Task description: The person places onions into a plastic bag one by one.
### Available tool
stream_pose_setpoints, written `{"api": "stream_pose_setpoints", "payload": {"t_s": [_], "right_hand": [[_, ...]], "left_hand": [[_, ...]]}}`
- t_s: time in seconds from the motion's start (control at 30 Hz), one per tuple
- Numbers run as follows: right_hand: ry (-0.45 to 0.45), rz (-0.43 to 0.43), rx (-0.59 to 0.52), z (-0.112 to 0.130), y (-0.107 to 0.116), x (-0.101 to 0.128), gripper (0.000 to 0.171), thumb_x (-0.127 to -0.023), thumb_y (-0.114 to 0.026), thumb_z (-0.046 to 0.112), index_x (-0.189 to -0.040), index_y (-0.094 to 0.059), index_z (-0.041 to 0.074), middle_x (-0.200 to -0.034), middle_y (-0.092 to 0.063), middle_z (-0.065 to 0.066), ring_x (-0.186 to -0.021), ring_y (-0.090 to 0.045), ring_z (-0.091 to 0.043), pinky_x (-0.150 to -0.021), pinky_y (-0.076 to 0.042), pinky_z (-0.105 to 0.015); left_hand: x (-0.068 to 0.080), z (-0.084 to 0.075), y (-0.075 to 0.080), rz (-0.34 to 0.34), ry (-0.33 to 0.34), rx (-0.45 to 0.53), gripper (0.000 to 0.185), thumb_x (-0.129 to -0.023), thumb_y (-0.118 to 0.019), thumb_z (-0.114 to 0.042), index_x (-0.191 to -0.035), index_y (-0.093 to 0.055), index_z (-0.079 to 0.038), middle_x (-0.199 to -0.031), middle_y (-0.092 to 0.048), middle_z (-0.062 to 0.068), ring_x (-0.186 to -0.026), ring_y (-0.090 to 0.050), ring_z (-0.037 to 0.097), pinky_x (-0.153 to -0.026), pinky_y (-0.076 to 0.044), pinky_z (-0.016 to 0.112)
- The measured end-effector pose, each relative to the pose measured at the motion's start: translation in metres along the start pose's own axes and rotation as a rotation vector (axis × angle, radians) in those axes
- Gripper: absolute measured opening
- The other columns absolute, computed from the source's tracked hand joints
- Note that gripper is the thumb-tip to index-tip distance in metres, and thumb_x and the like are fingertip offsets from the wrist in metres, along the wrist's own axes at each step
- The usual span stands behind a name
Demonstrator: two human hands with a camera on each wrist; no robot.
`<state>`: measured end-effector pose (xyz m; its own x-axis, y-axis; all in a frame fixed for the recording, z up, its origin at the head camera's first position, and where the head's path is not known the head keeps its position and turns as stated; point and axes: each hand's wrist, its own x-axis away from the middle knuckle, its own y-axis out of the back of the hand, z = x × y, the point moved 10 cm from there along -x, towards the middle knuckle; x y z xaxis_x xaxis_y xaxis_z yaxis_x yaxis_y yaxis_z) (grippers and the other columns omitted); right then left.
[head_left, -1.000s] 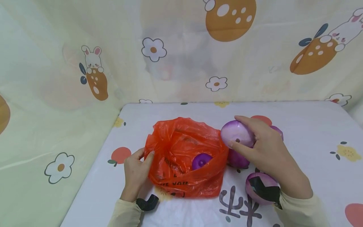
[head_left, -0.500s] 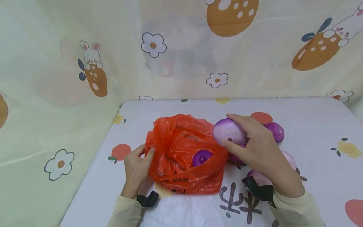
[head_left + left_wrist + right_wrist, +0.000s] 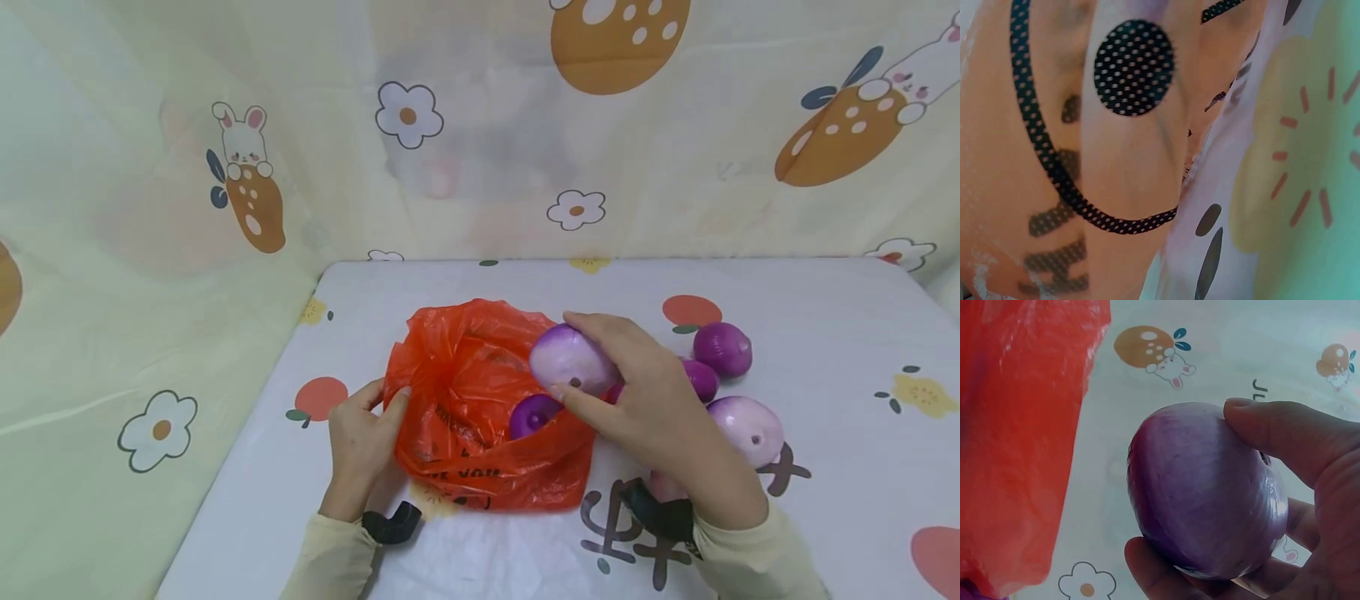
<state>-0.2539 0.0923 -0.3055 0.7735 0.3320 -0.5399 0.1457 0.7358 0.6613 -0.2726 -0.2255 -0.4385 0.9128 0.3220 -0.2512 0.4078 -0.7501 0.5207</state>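
A red plastic bag (image 3: 517,479) with black lettering lies on the table, its mouth spread wide. One purple onion (image 3: 529,417) shows inside it. My left hand (image 3: 362,446) pinches the bag's left rim, thumb on the near side. Over the bag's right edge, my right hand (image 3: 648,400) holds a pale purple onion (image 3: 572,360) between thumb and fingers. The right wrist view gives that onion (image 3: 1197,494) close up, with the bag (image 3: 1016,437) at left. Only the bag's printed film (image 3: 1132,175) and some tablecloth appear in the left wrist view; the left hand is not visible there.
To the right of the bag lie several more onions: a dark purple one (image 3: 722,349), another dark one (image 3: 702,380) partly covered, and a pale one (image 3: 747,431). Others are partly hidden by the right arm. A patterned curtain (image 3: 480,167) hangs behind the table.
My right hand has moved left with the onion, from beside the bag to over its right edge. More of the loose onions now show. The left hand keeps its hold.
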Motion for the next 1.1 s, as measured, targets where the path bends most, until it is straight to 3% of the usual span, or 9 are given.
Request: {"api": "stream_pose_setpoints", "payload": {"t_s": [0.57, 0.9, 1.1], "right_hand": [[-0.017, 0.087, -0.038, 0.002, -0.028, 0.004, 0.071, -0.085, -0.087, 0.019, -0.149, -0.056, 0.012, -0.144, -0.060, -0.010, -0.129, -0.060, -0.030, -0.092, -0.061, -0.051], [-0.014, 0.126, -0.062, 0.004, -0.047, 0.003, 0.069, -0.084, -0.087, 0.020, -0.146, -0.058, 0.011, -0.140, -0.061, -0.010, -0.124, -0.062, -0.030, -0.091, -0.061, -0.050], [-0.056, 0.180, -0.066, -0.001, -0.060, 0.006, 0.071, -0.084, -0.087, 0.025, -0.147, -0.057, 0.013, -0.140, -0.061, -0.008, -0.124, -0.061, -0.028, -0.090, -0.062, -0.050]], "left_hand": [[0.001, -0.002, 0.002, -0.011, -0.035, 0.013, 0.025, -0.094, -0.077, -0.020, -0.113, -0.080, -0.004, -0.105, -0.080, 0.012, -0.112, -0.072, 0.034, -0.086, -0.062, 0.051], [0.000, -0.004, 0.003, -0.013, -0.053, 0.021, 0.025, -0.093, -0.078, -0.019, -0.113, -0.080, -0.003, -0.105, -0.080, 0.012, -0.111, -0.072, 0.034, -0.088, -0.062, 0.052], [0.001, -0.004, 0.002, -0.015, -0.051, 0.017, 0.026, -0.093, -0.078, -0.019, -0.113, -0.080, -0.003, -0.105, -0.080, 0.013, -0.111, -0.072, 0.034, -0.089, -0.061, 0.052]]}}
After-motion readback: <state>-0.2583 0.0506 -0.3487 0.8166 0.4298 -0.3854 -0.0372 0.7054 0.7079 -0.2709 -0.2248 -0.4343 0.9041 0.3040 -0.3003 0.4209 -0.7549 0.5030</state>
